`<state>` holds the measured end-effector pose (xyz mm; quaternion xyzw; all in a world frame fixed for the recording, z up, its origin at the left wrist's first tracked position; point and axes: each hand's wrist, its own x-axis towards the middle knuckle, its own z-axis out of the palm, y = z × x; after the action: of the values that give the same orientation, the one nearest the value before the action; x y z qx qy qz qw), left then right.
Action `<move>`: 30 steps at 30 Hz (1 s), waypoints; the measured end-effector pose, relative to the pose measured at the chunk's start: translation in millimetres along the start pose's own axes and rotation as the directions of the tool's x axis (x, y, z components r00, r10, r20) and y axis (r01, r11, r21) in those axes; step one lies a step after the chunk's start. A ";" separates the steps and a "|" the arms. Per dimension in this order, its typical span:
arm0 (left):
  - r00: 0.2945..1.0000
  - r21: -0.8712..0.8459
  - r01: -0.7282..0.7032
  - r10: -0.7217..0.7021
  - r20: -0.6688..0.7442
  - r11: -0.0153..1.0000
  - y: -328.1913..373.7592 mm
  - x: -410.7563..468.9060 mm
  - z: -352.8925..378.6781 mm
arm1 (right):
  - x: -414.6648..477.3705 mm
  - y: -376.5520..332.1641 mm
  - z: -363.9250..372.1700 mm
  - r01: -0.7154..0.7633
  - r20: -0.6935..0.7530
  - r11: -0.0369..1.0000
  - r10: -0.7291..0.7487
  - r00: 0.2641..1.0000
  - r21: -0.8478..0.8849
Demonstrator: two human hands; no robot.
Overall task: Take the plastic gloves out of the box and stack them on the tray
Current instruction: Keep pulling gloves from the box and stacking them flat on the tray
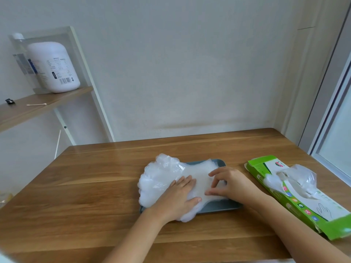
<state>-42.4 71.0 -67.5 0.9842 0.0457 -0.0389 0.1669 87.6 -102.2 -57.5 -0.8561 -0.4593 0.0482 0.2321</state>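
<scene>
A stack of clear plastic gloves (161, 177) lies on the grey-blue tray (218, 208) in the middle of the wooden table, its finger ends spilling over the tray's left edge. My left hand (178, 196) presses flat on the stack with straight fingers. My right hand (228, 184) rests on the stack's right part with its fingers bent, thumb and fingertips touching the top glove. The green and white glove box (300, 204) lies to the right of the tray, with a crumpled glove (296, 177) sticking out of its top opening.
The wooden table (95, 186) meets a white wall at the back and a window frame (334, 130) at the right. A wooden shelf (38, 105) at the left carries a white jar (55, 67), a cotton swab and a clear holder.
</scene>
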 end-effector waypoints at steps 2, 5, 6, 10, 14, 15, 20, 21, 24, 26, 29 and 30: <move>0.999 0.016 -0.006 0.005 0.038 1.000 -4.5 1.4 1.2 | 6.0 -0.6 -2.6 -0.045 -0.086 0.999 0.047 0.995 0.022; 0.999 0.022 -0.017 0.016 0.050 1.000 -7.4 3.3 3.3 | 27.5 -6.2 -6.4 -0.099 -0.226 0.993 0.111 0.968 0.067; 0.999 0.018 -0.018 0.017 0.051 1.000 -8.1 3.7 3.8 | 38.3 -11.5 -6.5 -0.094 -0.216 0.993 0.106 0.971 0.068; 0.997 0.037 -0.014 0.011 0.072 0.999 -8.9 4.6 4.0 | 86.2 -41.6 2.8 -0.053 -0.054 0.988 0.061 0.997 0.145; 0.997 0.055 -0.019 0.015 0.081 0.998 -8.5 4.7 3.7 | 118.6 -62.4 18.4 -0.149 0.127 0.981 0.133 0.983 0.124; 0.996 0.050 -0.020 0.016 0.085 0.999 -8.0 4.6 3.5 | 122.3 -65.0 20.6 -0.166 0.158 0.981 0.149 0.976 0.097; 0.995 0.050 -0.024 0.019 0.099 0.998 -9.3 4.3 2.4 | 138.6 -70.4 25.4 -0.121 0.249 0.991 0.103 0.963 0.060; 0.995 0.050 -0.017 0.012 0.103 0.999 -9.1 4.4 2.4 | 140.1 -70.6 25.0 -0.100 0.248 0.991 0.076 0.966 0.086; 0.992 0.057 0.018 -0.024 0.122 0.998 -8.4 4.4 2.4 | 140.9 -70.2 22.2 -0.060 0.194 0.947 -0.002 0.981 0.316; 0.989 0.053 0.044 -0.051 0.137 0.998 -6.9 3.5 1.0 | 136.8 -71.2 16.4 -0.050 0.126 0.856 -0.017 0.992 0.515; 0.986 0.060 0.084 -0.092 0.142 0.995 -6.2 2.8 0.2 | 126.8 -70.6 8.6 -0.021 -0.012 0.796 0.035 0.999 0.605; 0.985 0.062 0.100 -0.108 0.137 0.993 -6.6 3.1 0.4 | 121.2 -69.0 7.3 -0.011 -0.051 0.809 0.051 0.997 0.588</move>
<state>-40.0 77.3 -70.3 0.9794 0.0840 -0.1179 0.1405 102.2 30.9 -17.7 -0.7509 -0.4003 0.1640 0.4991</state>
